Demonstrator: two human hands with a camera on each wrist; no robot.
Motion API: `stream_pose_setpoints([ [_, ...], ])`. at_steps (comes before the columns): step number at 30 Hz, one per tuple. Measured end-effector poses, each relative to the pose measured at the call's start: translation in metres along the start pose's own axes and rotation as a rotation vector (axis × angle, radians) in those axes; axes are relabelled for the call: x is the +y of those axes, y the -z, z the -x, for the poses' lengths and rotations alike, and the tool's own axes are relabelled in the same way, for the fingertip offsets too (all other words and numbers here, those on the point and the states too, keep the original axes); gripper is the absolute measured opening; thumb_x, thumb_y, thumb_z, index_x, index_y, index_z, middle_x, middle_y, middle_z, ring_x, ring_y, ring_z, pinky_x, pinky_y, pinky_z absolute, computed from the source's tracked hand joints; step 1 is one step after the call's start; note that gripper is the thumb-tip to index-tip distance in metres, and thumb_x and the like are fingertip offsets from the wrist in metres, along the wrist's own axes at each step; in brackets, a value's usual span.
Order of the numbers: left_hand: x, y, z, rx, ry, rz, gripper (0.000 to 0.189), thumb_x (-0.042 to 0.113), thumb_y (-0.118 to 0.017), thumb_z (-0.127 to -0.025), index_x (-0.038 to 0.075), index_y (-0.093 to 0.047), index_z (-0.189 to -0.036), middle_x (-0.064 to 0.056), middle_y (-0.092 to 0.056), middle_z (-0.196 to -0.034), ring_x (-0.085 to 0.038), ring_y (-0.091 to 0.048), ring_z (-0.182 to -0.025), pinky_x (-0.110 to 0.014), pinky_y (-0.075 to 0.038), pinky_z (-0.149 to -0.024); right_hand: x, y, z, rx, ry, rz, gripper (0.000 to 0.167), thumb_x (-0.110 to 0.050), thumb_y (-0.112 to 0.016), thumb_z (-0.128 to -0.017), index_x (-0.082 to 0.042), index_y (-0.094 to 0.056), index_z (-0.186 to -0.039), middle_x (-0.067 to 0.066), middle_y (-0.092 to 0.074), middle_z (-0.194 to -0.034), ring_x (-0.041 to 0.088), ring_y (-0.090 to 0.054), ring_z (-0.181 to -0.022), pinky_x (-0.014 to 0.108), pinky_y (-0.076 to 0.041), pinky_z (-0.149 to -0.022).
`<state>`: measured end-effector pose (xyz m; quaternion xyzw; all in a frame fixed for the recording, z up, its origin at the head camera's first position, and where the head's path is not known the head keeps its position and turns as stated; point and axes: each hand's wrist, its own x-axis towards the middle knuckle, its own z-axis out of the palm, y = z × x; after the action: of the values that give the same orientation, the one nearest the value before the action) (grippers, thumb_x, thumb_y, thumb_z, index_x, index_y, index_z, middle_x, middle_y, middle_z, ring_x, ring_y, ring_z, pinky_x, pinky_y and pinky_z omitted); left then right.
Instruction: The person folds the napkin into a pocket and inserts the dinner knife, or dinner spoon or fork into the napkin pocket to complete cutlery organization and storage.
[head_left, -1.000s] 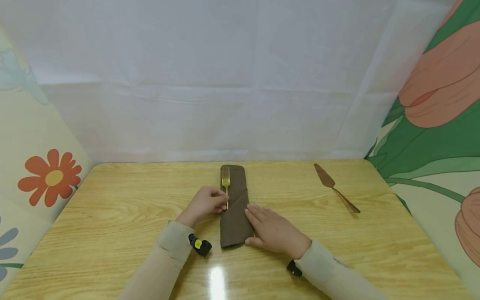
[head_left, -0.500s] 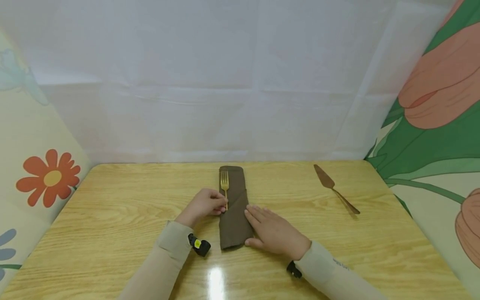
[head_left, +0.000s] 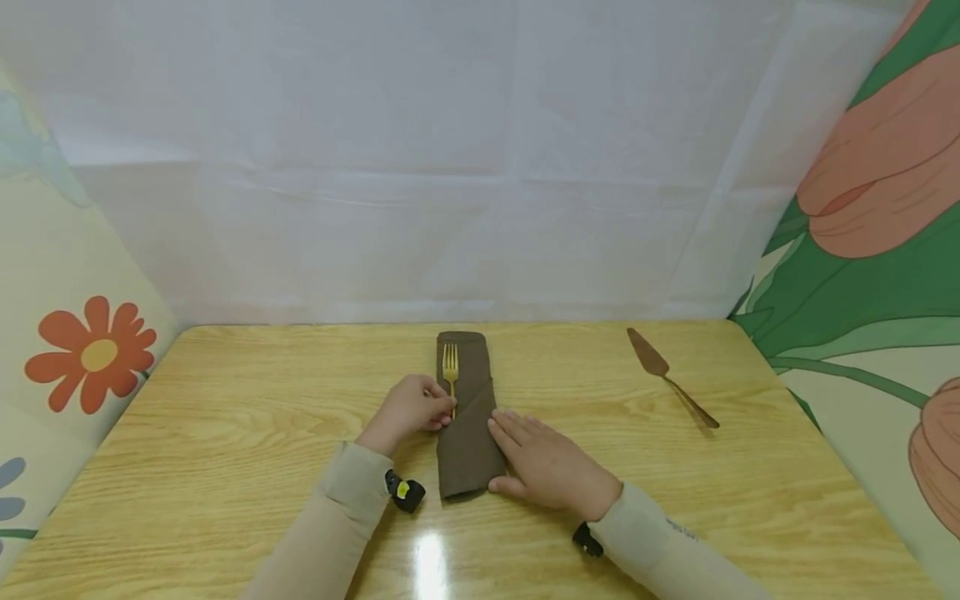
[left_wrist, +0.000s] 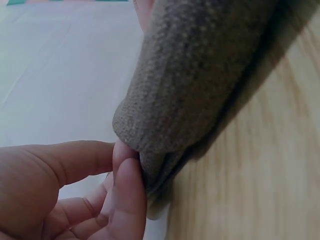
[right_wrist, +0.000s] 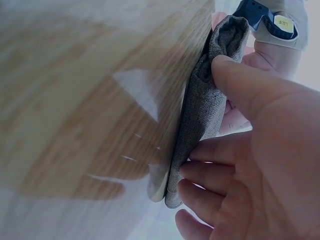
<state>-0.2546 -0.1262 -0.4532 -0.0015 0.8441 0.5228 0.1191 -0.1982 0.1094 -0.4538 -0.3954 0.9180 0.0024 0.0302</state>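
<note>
A folded dark brown cloth napkin (head_left: 472, 450) lies lengthwise on the table, with a diagonal fold across its middle. On its left side rests a gold fork (head_left: 450, 363), tines pointing away from me; the lower end of its handle meets the fold. My left hand (head_left: 408, 408) pinches the fork's handle between thumb and fingers. In the left wrist view these fingers touch the edge of the napkin (left_wrist: 175, 85), and the fork is hidden. My right hand (head_left: 551, 462) rests along the napkin's right edge, fingers extended, as the right wrist view also shows.
A copper-coloured cake server (head_left: 667, 372) lies at the right on the wood-grain table (head_left: 262, 375), blade pointing away. A white sheet (head_left: 450, 208) hangs behind the table, and flower-patterned panels (head_left: 885, 292) stand on both sides.
Together with the left fingers, the fork has slid slightly toward me along the napkin. The right hand stays at the napkin's right edge.
</note>
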Motion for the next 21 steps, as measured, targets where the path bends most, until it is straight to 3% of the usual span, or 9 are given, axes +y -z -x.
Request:
stream_pose_setpoints([
  [7, 0.002, -0.001, 0.002, 0.032, -0.006, -0.024, 0.009, 0.003, -0.066, -0.095, -0.002, -0.060, -0.091, -0.009, -0.067, -0.077, -0.012, -0.064, -0.065, -0.026, -0.058, -0.063, 0.001, -0.001, 0.000, 0.009, 0.007, 0.001, 0.075, -0.050, -0.053, -0.103, 0.002, -0.037, -0.154, 0.016, -0.036, -0.160, 0.027, -0.034, -0.148, 0.040, -0.030, -0.120],
  [13, 0.005, 0.003, 0.007, 0.031, -0.064, -0.137, 0.009, 0.007, -0.067, -0.096, -0.001, -0.062, -0.094, -0.009, -0.065, -0.075, -0.015, -0.063, -0.065, -0.028, -0.058, -0.063, 0.000, 0.001, 0.000, -0.029, -0.017, -0.070, 0.074, -0.052, -0.045, -0.105, 0.000, -0.034, -0.156, 0.014, -0.032, -0.162, 0.026, -0.029, -0.150, 0.039, -0.026, -0.121],
  [17, 0.011, 0.009, 0.017, 0.029, -0.152, -0.209, 0.009, 0.010, -0.065, -0.098, 0.001, -0.065, -0.098, -0.007, -0.066, -0.080, -0.016, -0.064, -0.069, -0.032, -0.057, -0.065, 0.000, 0.002, 0.000, -0.038, -0.025, -0.087, 0.073, -0.052, -0.043, -0.106, -0.001, -0.033, -0.157, 0.013, -0.030, -0.163, 0.025, -0.028, -0.151, 0.039, -0.026, -0.121],
  [21, 0.020, 0.012, 0.031, 0.039, -0.288, -0.318, 0.007, 0.013, -0.065, -0.099, 0.006, -0.067, -0.101, -0.003, -0.068, -0.090, -0.017, -0.066, -0.082, -0.037, -0.057, -0.074, 0.000, 0.002, -0.001, -0.040, -0.024, -0.083, 0.075, -0.053, -0.046, -0.105, -0.001, -0.032, -0.157, 0.014, -0.030, -0.163, 0.026, -0.028, -0.151, 0.039, -0.027, -0.121],
])
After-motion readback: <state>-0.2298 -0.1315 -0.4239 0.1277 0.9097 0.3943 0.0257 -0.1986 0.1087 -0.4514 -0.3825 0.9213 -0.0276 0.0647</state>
